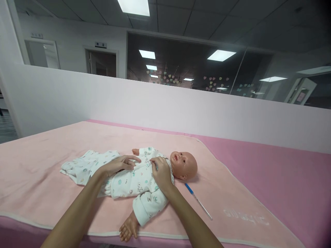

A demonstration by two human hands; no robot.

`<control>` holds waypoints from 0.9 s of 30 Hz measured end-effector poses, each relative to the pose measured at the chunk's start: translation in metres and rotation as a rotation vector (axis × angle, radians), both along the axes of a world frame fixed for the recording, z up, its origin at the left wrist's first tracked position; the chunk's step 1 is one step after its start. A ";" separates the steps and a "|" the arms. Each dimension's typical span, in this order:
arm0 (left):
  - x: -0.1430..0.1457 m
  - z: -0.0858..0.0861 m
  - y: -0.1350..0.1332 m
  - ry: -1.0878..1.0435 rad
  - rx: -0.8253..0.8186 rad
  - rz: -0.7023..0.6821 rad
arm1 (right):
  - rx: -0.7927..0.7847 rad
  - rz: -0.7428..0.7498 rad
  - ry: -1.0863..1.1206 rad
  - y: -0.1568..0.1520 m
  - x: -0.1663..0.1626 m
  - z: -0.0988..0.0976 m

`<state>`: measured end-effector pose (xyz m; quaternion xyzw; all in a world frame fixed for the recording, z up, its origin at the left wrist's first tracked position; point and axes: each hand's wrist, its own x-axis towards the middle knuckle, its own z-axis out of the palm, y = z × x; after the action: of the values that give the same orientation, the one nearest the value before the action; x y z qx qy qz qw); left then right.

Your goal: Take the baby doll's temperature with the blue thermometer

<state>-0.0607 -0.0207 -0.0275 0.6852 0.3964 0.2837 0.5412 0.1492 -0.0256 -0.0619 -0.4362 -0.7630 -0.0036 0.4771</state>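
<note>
A baby doll point(184, 165) lies on its back with its head toward the right, dressed in a white printed baby jacket point(128, 184). My left hand point(120, 166) rests over the lower front of the jacket, its fingers stretched out toward the front opening. Near the doll's chest and collar, my right hand point(162, 172) has its fingers bent and pinched at the jacket's front edge by the small fasteners. Matching printed pants point(86, 165) lie at the doll's lower end, partly behind my left wrist. One doll hand point(129, 227) sticks out of the near sleeve.
Beneath the doll spreads a pink blanket point(46, 165) with a pale border, over a darker pink padded surface point(289, 168). A thermometer-like stick with a blue end point(190, 189) lies beside the doll's head. A low white wall point(181, 113) borders the far side.
</note>
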 end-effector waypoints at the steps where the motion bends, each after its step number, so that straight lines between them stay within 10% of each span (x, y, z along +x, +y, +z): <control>1: 0.000 0.000 0.000 -0.003 -0.007 -0.004 | -0.001 0.000 -0.003 0.000 0.000 0.000; 27: 0.003 -0.003 0.003 0.182 0.264 -0.025 | -0.008 0.002 -0.010 -0.002 0.001 0.001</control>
<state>-0.0573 -0.0173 -0.0302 0.7781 0.3945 0.2632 0.4118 0.1500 -0.0273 -0.0607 -0.4370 -0.7660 -0.0024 0.4714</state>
